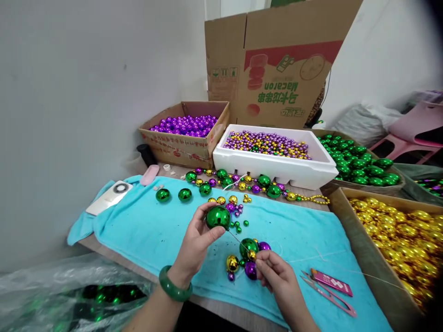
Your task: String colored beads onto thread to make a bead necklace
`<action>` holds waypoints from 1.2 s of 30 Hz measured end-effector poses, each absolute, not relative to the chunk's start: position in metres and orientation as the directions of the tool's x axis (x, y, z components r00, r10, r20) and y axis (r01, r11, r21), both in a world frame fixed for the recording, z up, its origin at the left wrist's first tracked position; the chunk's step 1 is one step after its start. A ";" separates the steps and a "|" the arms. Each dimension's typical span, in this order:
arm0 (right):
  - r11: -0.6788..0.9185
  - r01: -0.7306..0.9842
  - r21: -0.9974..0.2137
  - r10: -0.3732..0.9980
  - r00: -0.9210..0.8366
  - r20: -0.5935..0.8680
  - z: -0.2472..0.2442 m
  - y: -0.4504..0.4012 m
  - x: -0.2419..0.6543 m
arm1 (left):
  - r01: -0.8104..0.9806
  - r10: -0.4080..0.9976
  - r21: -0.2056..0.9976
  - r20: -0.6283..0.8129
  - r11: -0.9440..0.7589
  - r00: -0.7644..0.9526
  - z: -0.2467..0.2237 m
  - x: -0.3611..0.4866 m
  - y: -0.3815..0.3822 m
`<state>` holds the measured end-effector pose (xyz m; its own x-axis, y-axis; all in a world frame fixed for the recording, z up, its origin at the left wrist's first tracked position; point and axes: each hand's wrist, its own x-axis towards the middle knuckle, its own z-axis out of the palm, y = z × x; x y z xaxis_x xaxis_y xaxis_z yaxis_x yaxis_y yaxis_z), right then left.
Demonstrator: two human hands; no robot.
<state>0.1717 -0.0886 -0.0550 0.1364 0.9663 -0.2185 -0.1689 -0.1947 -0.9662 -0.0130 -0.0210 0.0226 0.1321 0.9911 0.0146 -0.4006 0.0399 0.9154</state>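
My left hand (200, 235) holds a large green ball (218, 217) between thumb and fingers, above the turquoise towel (138, 240). A thin string runs from that ball down to my right hand (275, 272), whose thumb and forefinger pinch by a small gold bead (252, 255). Around that bead lies a cluster with a green ball (246, 246), purple balls (251, 270) and a gold ball (232, 263). Loose green balls (184, 194) and small beads (238, 210) lie farther back on the towel.
Behind the towel stretches a bead garland (256, 188), before a purple-ball carton (176, 155) and a white foam box (273, 169). Gold balls (398, 230) fill a box at right. Pink snips (332, 297) lie front right; a white phone (109, 198) rests at left.
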 end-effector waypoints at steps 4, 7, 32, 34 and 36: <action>-0.242 -0.263 -0.934 0.958 0.089 -0.274 -0.060 -0.088 0.172 | -0.427 0.991 0.904 0.028 0.032 0.133 0.027 -0.009 -0.025; -0.251 -0.288 -0.924 0.959 0.058 -0.278 -0.061 -0.087 0.173 | -0.428 0.988 0.903 0.033 0.035 0.150 0.030 -0.007 -0.028; -0.231 -0.371 -0.899 0.968 0.010 -0.253 -0.071 -0.084 0.169 | -0.447 0.946 0.880 0.265 -0.159 0.185 0.035 -0.002 -0.049; -0.226 -0.374 -0.899 0.969 0.008 -0.247 -0.070 -0.085 0.168 | -0.463 0.947 0.876 0.252 -0.135 0.201 0.036 -0.001 -0.049; -0.222 -0.383 -0.897 0.970 0.009 -0.244 -0.069 -0.085 0.168 | -0.471 0.945 0.874 0.247 -0.120 0.216 0.038 -0.001 -0.050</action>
